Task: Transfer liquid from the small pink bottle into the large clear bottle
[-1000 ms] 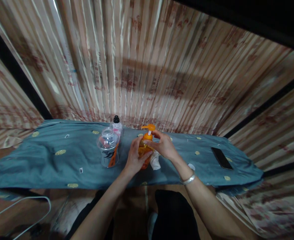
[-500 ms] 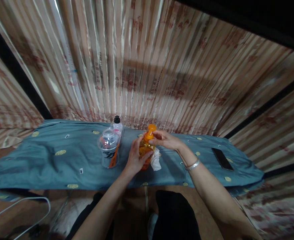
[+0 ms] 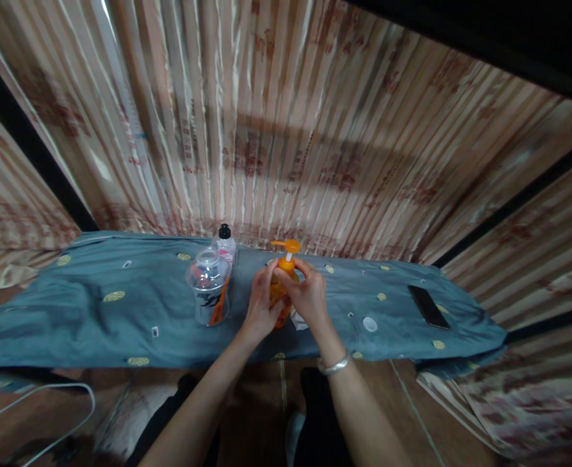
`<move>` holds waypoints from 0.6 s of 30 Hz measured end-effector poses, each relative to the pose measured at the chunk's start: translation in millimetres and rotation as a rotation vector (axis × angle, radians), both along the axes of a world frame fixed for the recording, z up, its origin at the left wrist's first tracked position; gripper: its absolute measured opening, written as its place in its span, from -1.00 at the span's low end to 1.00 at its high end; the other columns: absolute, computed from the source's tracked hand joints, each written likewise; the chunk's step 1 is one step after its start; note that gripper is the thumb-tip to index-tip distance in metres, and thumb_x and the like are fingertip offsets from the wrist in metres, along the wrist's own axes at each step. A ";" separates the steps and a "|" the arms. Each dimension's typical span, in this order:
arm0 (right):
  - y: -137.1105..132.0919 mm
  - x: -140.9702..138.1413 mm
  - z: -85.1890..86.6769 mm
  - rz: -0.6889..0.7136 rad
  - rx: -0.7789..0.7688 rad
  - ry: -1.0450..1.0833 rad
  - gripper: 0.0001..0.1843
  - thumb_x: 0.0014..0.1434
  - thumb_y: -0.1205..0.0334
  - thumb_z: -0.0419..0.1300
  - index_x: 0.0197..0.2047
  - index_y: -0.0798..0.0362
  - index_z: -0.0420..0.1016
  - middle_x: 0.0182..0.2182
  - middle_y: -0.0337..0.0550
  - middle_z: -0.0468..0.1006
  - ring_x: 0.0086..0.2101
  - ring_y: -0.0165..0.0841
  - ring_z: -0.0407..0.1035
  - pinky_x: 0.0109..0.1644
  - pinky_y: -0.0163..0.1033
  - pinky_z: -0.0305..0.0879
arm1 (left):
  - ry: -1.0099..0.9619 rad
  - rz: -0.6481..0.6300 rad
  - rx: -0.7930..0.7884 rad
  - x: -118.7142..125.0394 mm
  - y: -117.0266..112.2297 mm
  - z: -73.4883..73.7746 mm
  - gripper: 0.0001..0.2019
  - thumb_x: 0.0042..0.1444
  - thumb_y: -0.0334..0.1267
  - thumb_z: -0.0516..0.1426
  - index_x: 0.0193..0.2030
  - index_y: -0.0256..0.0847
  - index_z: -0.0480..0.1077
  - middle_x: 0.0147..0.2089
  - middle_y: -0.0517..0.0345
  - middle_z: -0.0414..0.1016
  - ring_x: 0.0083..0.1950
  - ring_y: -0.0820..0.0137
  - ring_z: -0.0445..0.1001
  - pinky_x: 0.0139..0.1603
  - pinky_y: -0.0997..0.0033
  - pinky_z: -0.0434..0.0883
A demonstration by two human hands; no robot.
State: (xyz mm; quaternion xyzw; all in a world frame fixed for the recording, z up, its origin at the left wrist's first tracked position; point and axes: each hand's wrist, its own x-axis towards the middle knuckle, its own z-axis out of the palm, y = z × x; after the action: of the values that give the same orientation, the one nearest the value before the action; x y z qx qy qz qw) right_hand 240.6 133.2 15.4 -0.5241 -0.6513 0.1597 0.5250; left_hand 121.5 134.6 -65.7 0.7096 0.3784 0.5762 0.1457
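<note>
An orange pump bottle (image 3: 281, 314) with amber liquid stands upright on the teal patterned cloth (image 3: 169, 347). My left hand (image 3: 261, 303) wraps round its body from the left. The fingers of my right hand (image 3: 306, 288), at the right, close round the orange collar below the pump head (image 3: 292, 246). The spout points left. A crumpled white tissue (image 3: 298, 321) lies beside the bottle, partly behind my right hand. To the left are a clear plastic cup (image 3: 209, 305) with a black and orange print and, behind it, a clear bottle (image 3: 226, 245) with a black cap.
A dark phone (image 3: 428, 307) lies on the cloth at the right. Between it and my hands is a small white disc (image 3: 369, 324). Striped curtains (image 3: 276, 130) hang behind and at the sides. A white cable (image 3: 89, 402) loops at the lower left.
My right hand has turned and moved lower on the pump, now round the collar. The spout has swung to point left. The white disc, hidden before by my right arm, shows now.
</note>
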 end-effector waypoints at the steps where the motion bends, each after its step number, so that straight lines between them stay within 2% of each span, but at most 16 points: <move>1: -1.8 -1.9 -0.2 -0.022 0.014 0.002 -0.74 0.16 0.01 0.33 -0.14 -0.04 0.62 -0.13 -0.05 0.69 -0.08 -0.11 0.54 0.09 -0.03 0.43 | 0.001 -0.004 0.004 -0.7 0.0 0.1 -0.31 0.29 -0.21 0.09 0.50 0.02 -0.08 0.34 -0.12 0.31 0.35 0.11 0.34 0.35 -0.11 0.28; 3: -4.5 -1.0 0.6 -0.023 0.017 -0.002 -0.74 0.16 0.00 0.33 -0.14 -0.06 0.63 -0.11 -0.05 0.68 -0.03 -0.10 0.53 0.13 -0.02 0.42 | 0.001 -0.012 0.013 -1.9 0.2 0.0 -0.31 0.29 -0.23 0.09 0.50 0.04 -0.08 0.34 -0.11 0.31 0.34 0.11 0.34 0.35 -0.11 0.28; 5: -5.2 6.1 3.4 0.033 -0.026 -0.007 -0.67 0.14 -0.02 0.35 -0.08 -0.06 0.61 -0.06 -0.04 0.67 0.00 -0.09 0.52 0.17 0.00 0.39 | 0.001 -0.016 0.018 -2.4 0.4 0.0 -0.32 0.30 -0.20 0.10 0.50 0.06 -0.06 0.33 -0.09 0.31 0.34 0.11 0.34 0.35 -0.10 0.28; 9: 2.4 28.4 15.2 0.336 -0.132 0.033 -0.50 0.21 -0.11 0.27 0.13 -0.05 0.52 0.12 -0.06 0.59 0.12 -0.12 0.46 0.23 -0.01 0.34 | -0.001 0.000 0.004 -1.2 -0.1 1.1 -0.34 0.30 -0.08 0.14 0.47 0.08 -0.01 0.29 -0.08 0.34 0.31 0.11 0.37 0.33 -0.09 0.30; 11: 8.9 36.7 22.3 0.500 -0.172 0.014 -0.52 0.25 -0.14 0.22 0.10 -0.04 0.53 0.07 -0.11 0.62 0.09 -0.16 0.47 0.22 -0.05 0.34 | -0.003 0.015 -0.009 0.0 -0.8 2.1 -0.33 0.29 -0.03 0.15 0.47 0.07 -0.01 0.28 -0.08 0.34 0.31 0.11 0.37 0.34 -0.10 0.30; 13: 14.1 40.7 27.6 0.582 -0.198 -0.031 -0.55 0.25 -0.15 0.22 0.02 -0.02 0.56 -0.03 -0.14 0.65 0.02 -0.17 0.50 0.18 -0.08 0.36 | -0.006 0.029 -0.021 1.2 -1.4 2.4 -0.30 0.28 0.01 0.15 0.47 0.06 -0.05 0.30 -0.10 0.32 0.32 0.10 0.36 0.34 -0.12 0.30; 15: 16.1 40.5 30.1 0.569 -0.193 -0.073 -0.60 0.25 -0.13 0.23 -0.04 0.00 0.56 -0.09 -0.15 0.66 -0.03 -0.16 0.51 0.14 -0.08 0.36 | -0.011 0.042 -0.029 2.3 -1.4 1.7 -0.26 0.28 0.02 0.15 0.48 0.04 -0.10 0.31 -0.13 0.30 0.33 0.09 0.36 0.33 -0.12 0.30; 18: 12.6 34.2 29.7 0.421 -0.146 -0.137 -0.68 0.26 -0.07 0.23 -0.10 -0.01 0.55 -0.14 -0.13 0.66 -0.07 -0.15 0.52 0.09 -0.08 0.37 | -0.012 0.046 -0.030 3.3 -0.3 -0.5 -0.24 0.27 0.03 0.16 0.48 0.02 -0.11 0.33 -0.15 0.29 0.35 0.08 0.34 0.34 -0.12 0.29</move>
State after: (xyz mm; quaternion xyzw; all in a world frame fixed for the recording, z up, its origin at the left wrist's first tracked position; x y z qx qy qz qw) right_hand 274.8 145.9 45.2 -0.4230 -0.7670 0.2766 0.3953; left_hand 124.8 134.3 -66.2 0.6950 0.4026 0.5778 0.1451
